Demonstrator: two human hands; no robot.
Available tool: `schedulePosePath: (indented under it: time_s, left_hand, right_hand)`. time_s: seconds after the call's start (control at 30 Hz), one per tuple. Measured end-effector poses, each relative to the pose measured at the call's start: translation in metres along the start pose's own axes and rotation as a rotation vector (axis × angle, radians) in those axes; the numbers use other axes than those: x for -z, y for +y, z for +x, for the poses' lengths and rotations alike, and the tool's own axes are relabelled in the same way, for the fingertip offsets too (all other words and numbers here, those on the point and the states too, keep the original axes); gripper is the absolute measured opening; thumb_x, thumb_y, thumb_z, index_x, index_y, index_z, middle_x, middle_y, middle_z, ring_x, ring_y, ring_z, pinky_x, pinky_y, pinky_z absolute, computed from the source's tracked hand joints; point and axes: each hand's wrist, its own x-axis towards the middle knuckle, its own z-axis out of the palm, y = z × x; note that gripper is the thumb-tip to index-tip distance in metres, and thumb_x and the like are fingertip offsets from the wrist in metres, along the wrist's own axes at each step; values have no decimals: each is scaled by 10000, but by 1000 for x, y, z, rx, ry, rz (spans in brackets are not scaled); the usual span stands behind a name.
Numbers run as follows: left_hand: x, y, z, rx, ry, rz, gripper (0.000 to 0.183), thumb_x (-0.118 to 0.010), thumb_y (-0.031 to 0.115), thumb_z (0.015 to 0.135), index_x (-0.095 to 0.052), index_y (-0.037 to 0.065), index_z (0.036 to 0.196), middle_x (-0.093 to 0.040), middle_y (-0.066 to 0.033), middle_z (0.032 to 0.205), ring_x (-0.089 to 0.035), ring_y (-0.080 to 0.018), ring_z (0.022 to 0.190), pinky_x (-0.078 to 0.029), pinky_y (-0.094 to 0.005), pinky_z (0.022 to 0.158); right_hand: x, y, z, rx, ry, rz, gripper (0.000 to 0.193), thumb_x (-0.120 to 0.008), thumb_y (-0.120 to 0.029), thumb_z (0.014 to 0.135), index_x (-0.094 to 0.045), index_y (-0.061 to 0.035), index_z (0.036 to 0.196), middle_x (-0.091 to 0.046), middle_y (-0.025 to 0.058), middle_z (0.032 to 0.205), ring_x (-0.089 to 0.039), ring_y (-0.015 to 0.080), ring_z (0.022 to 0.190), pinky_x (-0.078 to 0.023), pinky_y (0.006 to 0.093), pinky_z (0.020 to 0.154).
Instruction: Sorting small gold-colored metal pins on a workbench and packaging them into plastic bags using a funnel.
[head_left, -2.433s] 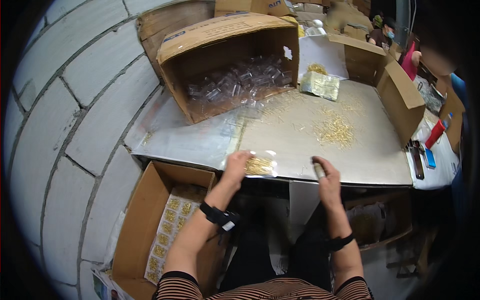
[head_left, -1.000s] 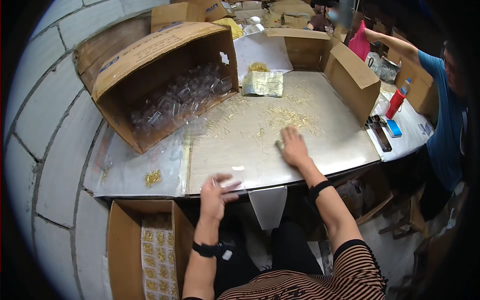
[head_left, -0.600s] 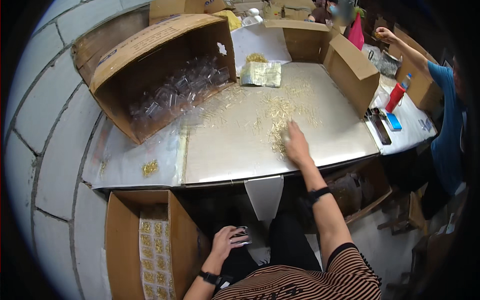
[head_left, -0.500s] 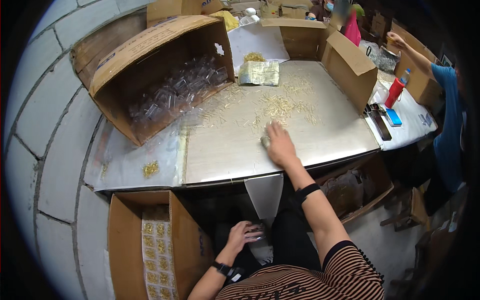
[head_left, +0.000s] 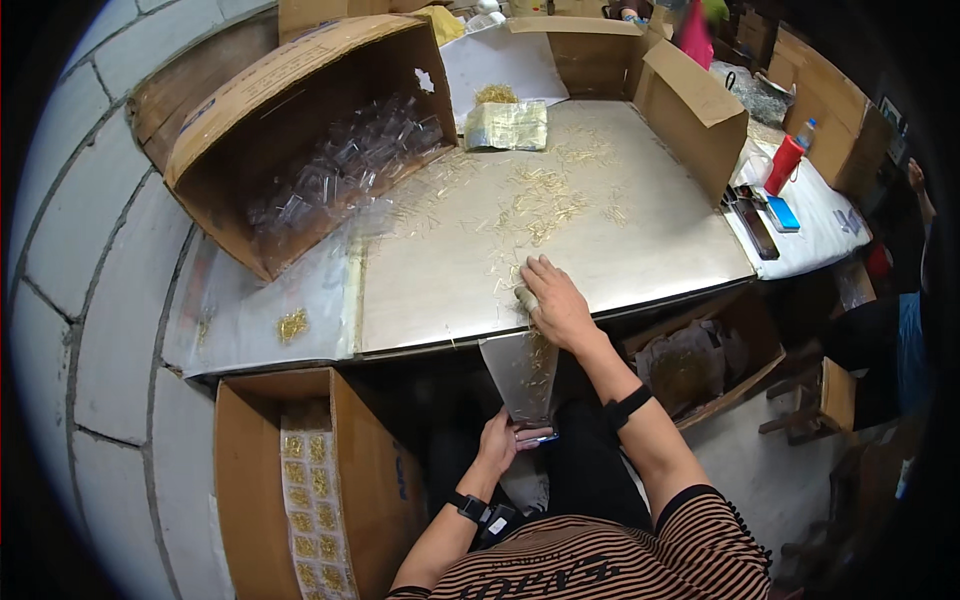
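My right hand (head_left: 558, 305) lies at the front edge of the table (head_left: 650, 270), fingers stretched out, with pale covers on some fingertips. Thin gold pin-like pieces (head_left: 540, 205) are scattered over the tabletop. Beside and below the hand, some of them run down a translucent white chute (head_left: 508, 370) that hangs from the edge. My left hand (head_left: 497, 440) is closed around a small clear plastic box (head_left: 540, 437) at the chute's lower end. Its fingers hide part of the box, and its contents cannot be made out.
A tipped carton (head_left: 300, 60) full of clear plastic boxes (head_left: 350, 165) stands at the left. A lower carton (head_left: 375, 480) holds packed boxes of gold pieces (head_left: 310, 500). Cardboard walls (head_left: 690, 95) border the table. A red bottle (head_left: 785, 165) and blue phone (head_left: 783, 214) lie right. A person's arm (head_left: 922, 190) shows far right.
My right hand has drawn toward me to the table edge, and gold pieces now lie in the chute. My left hand has raised the clear box to the chute's lower end.
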Motion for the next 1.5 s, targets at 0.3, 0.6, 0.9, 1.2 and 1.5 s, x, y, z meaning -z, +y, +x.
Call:
schedulePosePath:
  time_s: [0.3, 0.6, 0.9, 1.2, 1.5]
  left_hand:
    - [17, -12, 1, 42, -51, 4, 488, -194, 327, 987, -376, -18, 1280, -558, -216, 1169, -624, -378, 951, -557, -326, 659]
    - [37, -22, 16, -117, 76, -124, 381, -326, 292, 965, -456, 43, 1222, -582, -144, 1108, -609, -263, 943, -557, -368, 652]
    - [46, -38, 30, -168, -44, 95, 408, -371, 373, 919, -473, 133, 1232, -567, -68, 1162, -567, -237, 1029, -509, -382, 649]
    - [26, -27, 15, -135, 66, 9, 428, -378, 414, 928, -478, 109, 1210, -579, -59, 1104, -603, -229, 926, -518, -336, 632]
    - [39, -34, 23, -114, -127, -205, 402, -344, 360, 959, -464, 85, 1227, -515, -95, 1220, -527, -218, 1086, -450, -369, 888]
  right_hand:
    - [-2, -65, -40, -4, -69, 14, 420, -501, -204, 875, -472, -9, 1246, -428, 177, 1344, -340, 343, 1289, -287, 426, 1058]
    - [1, -61, -34, 12, 34, 329, 365, -566, -94, 739, -547, -4, 1093, -547, 186, 1158, -515, 330, 1112, -447, 376, 921]
    - [-38, -35, -34, 75, 119, -30, 460, -494, -118, 789, -458, 100, 1192, -425, 234, 1311, -375, 342, 1263, -313, 396, 1045]
    - [8, -75, -114, 143, 178, 358, 349, -572, -42, 724, -526, 45, 1059, -535, 165, 1082, -499, 329, 1026, -440, 376, 862]
    - [-39, -65, -159, 9, -435, 225, 270, -612, -64, 666, -587, 26, 919, -539, 155, 1012, -511, 302, 989, -480, 364, 786]
